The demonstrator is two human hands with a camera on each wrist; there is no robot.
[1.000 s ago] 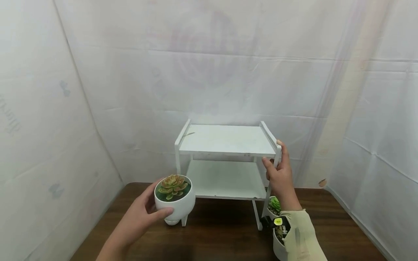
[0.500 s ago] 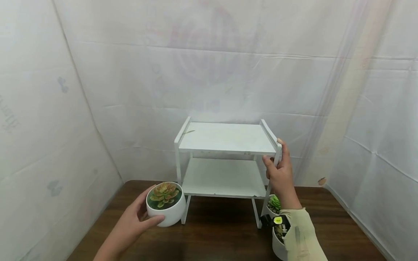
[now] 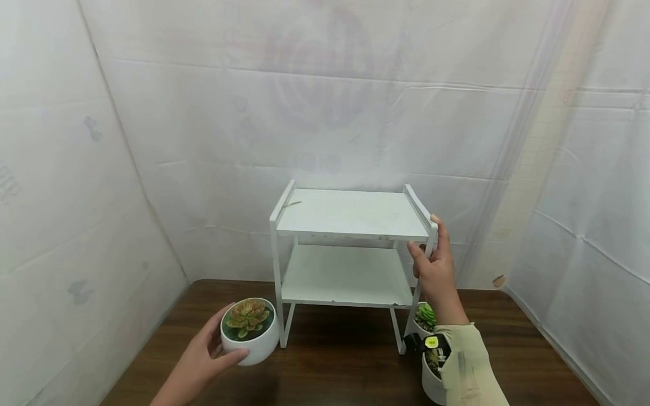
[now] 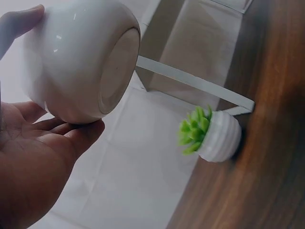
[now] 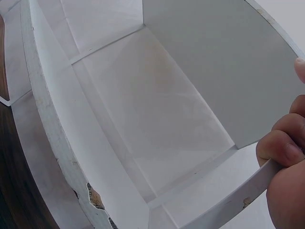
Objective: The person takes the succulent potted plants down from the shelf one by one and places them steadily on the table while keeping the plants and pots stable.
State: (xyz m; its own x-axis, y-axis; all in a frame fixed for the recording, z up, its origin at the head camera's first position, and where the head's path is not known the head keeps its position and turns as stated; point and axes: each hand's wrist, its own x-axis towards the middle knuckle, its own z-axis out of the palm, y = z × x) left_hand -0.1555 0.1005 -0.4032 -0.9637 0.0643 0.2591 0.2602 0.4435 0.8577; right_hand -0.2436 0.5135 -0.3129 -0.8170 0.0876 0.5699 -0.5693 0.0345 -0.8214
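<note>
My left hand (image 3: 203,349) holds a round white pot (image 3: 261,347) with a reddish-green succulent (image 3: 249,318) in it, thumb at the near side. The pot is off the table, left of a white two-tier shelf (image 3: 355,214); its underside shows in the left wrist view. Below it there, a small ribbed white pot (image 4: 221,136) with a bright green succulent (image 4: 194,129) stands beside a shelf leg. The held pot hides it in the head view. My right hand (image 3: 437,273) grips the shelf's front right upright near the top, fingers curled round it in the right wrist view.
The shelf's legs stand on a dark wooden table (image 3: 335,378). To its right is a pot with a green succulent (image 3: 426,314), and nearer another white pot (image 3: 433,386), partly hidden by my right sleeve (image 3: 472,361). White sheeting (image 3: 325,129) hangs behind and at both sides.
My left hand has moved left and towards me with the succulent pot, away from the shelf's front left leg. My right hand keeps its grip on the upright.
</note>
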